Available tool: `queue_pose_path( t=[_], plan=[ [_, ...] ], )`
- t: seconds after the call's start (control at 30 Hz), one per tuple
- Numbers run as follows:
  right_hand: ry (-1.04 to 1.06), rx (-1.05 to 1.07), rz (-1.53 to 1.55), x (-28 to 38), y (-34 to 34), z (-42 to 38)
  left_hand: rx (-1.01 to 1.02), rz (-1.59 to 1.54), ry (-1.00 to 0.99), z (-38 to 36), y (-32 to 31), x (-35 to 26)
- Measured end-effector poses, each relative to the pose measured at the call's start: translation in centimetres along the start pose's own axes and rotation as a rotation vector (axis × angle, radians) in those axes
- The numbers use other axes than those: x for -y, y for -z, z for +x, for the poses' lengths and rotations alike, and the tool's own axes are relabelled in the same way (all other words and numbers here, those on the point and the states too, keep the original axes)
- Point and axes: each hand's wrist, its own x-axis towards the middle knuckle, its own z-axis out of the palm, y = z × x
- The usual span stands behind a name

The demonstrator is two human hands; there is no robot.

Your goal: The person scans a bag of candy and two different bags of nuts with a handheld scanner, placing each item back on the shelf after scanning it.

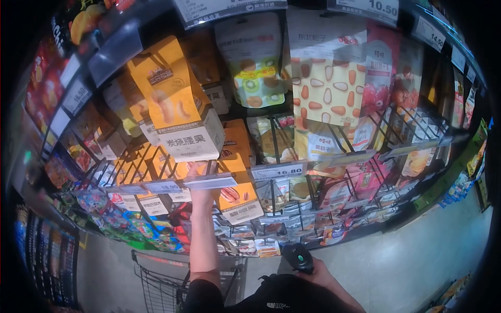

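Observation:
My left arm reaches up to the snack rack. My left hand [199, 169] is at the lower edge of an orange and white bag of cashews [180, 99], behind a price tag [211, 181]. The fingers look closed on the bag's bottom, though the bag and tag partly cover them. This bag tilts forward, in front of similar orange bags [235, 141]. Low in front of my body, my right hand [319, 277] is wrapped round a black handheld device [298, 257] with a small green light.
Kiwi snack bags [253, 62] and a pine nut bag [327, 73] hang right of the cashews. Black hooks [342, 138] with price tags stick out from the rack. A black wire shopping cart [162, 281] stands below my left arm on the grey floor [407, 250].

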Motion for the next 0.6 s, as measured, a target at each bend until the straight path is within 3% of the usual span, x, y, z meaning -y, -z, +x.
queue_pose_path(
  t=[0.07,0.1,0.17,0.37,0.53,0.6],
  plan=[
    [0.008,-0.002,-0.013,0.1,0.2,0.1,-0.221,0.441,-0.267,1.6,-1.1,1.0],
    [-0.003,-0.015,-0.004,0.2,0.1,0.1,-0.217,0.437,-0.270,2.6,-0.8,1.5],
    [-0.011,-0.035,0.006,0.2,0.2,0.1,-0.143,0.764,-0.495,4.4,-0.1,2.3],
    [-0.002,-0.069,0.014,0.0,0.7,-0.2,-0.178,0.686,-0.383,5.0,-2.1,2.8],
    [0.013,-0.146,-0.007,-0.2,1.4,-0.6,-0.247,0.656,-0.200,1.5,-2.2,3.6],
    [-0.021,-0.168,0.059,-0.4,1.5,-0.9,-0.447,1.062,-0.546,0.0,-2.8,3.9]
  ],
)
